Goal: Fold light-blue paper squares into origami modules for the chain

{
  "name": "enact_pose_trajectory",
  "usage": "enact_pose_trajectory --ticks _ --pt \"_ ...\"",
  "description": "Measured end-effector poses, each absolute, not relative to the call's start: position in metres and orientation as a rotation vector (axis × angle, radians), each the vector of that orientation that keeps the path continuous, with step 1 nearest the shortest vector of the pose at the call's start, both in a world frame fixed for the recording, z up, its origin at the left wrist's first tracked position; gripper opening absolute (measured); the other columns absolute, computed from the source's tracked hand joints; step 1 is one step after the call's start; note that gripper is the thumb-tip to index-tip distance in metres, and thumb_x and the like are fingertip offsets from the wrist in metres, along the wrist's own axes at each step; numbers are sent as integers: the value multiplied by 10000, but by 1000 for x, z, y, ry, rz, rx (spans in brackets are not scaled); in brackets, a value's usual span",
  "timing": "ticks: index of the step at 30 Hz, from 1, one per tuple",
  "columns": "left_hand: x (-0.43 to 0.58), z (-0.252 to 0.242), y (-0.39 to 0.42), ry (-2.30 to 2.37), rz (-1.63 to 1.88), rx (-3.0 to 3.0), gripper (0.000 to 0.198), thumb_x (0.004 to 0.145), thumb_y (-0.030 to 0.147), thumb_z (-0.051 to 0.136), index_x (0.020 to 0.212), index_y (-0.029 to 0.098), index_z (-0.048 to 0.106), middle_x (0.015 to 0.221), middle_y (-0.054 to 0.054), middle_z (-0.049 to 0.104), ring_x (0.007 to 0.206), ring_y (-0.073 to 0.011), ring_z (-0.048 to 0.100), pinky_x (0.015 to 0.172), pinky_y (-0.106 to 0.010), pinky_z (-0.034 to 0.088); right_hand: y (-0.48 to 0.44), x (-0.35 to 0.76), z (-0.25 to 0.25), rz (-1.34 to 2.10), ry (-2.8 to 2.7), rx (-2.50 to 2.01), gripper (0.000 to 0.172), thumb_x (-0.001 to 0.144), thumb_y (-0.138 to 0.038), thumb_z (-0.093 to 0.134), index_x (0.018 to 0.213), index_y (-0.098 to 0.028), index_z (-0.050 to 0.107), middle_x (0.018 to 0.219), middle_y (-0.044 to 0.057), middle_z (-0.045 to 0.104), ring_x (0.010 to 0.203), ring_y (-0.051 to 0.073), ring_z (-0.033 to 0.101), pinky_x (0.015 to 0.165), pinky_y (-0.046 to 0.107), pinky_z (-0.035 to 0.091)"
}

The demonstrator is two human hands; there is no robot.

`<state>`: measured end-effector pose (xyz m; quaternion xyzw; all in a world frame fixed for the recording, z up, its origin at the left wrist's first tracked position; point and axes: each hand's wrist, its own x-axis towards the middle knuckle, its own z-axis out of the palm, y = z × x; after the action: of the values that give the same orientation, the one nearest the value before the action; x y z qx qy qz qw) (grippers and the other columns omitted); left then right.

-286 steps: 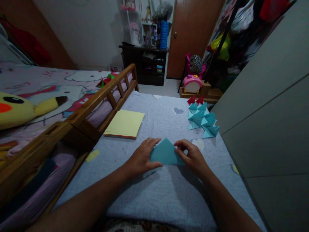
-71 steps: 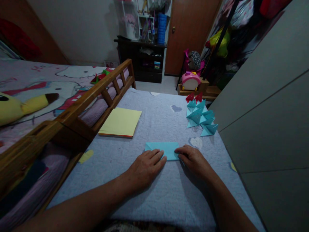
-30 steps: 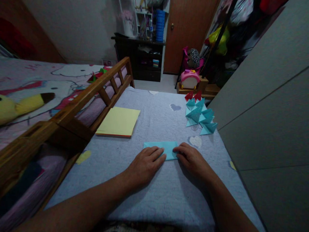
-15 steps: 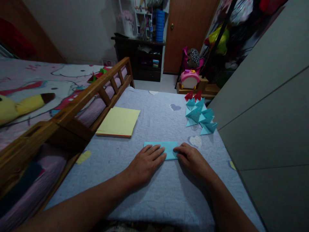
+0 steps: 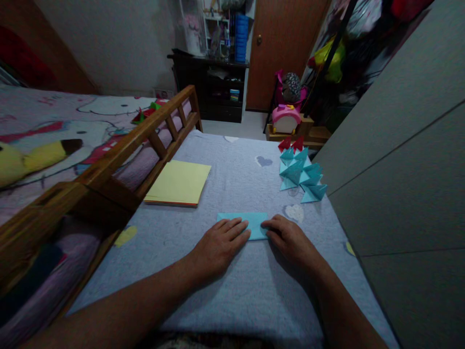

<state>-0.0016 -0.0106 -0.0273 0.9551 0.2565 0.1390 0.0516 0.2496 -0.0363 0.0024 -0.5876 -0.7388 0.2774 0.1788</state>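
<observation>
A flat, folded rectangle of turquoise paper (image 5: 257, 226) lies on the pale blue cloth bed cover (image 5: 236, 184) patterned with hearts, its long edges running across in front of the person. The left hand (image 5: 220, 245) rests palm down with its fingers extended and nearly together, covering the lower left part of the paper and gripping nothing. The right hand (image 5: 289, 240) is curled at the paper's right end, thumb and forefinger close together and touching it; whether they pinch the sheet or only press on it, I cannot tell. Beyond the left hand, near the brown wooden bed rail (image 5: 121, 155), sits a neat stack of square paper with a pale yellow sheet on top (image 5: 179, 182). Beyond the right hand, pointed turquoise folded-paper pieces (image 5: 292, 172) cluster near the cover's edge, with red folded-paper pieces (image 5: 285, 145) just behind them.
</observation>
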Motion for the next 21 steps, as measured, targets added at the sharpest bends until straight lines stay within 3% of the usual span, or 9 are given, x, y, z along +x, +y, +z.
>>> enact_pose_trajectory --ticks 8,13,21 --pt "-2 -29 -11 791 385 2876 392 1025 178 448 1412 204 501 1496 -93 526 1364 -276 491 1092 -457 416 -42 240 8 525 -2143 -1650 209 909 -155 558 1029 -166 729 956 92 614 881 214 592 810 360 492" --pt "-1 -30 -11 796 406 2863 372 1036 215 451 1401 206 517 1489 -91 534 1354 -272 502 1101 -455 403 -46 221 11 103 -2268 -1624 142 868 -125 598 890 -173 730 1193 145 650 1085 320 550 951 519 448" --pt "1 -27 -12 796 418 2857 352 1054 245 427 1386 184 525 1458 -77 563 1359 -254 493 1121 -419 396 -45 207 -1 254 -2312 -1371 323 938 -100 507 1224 -171 638 1178 120 684 1056 246 615 946 437 529"
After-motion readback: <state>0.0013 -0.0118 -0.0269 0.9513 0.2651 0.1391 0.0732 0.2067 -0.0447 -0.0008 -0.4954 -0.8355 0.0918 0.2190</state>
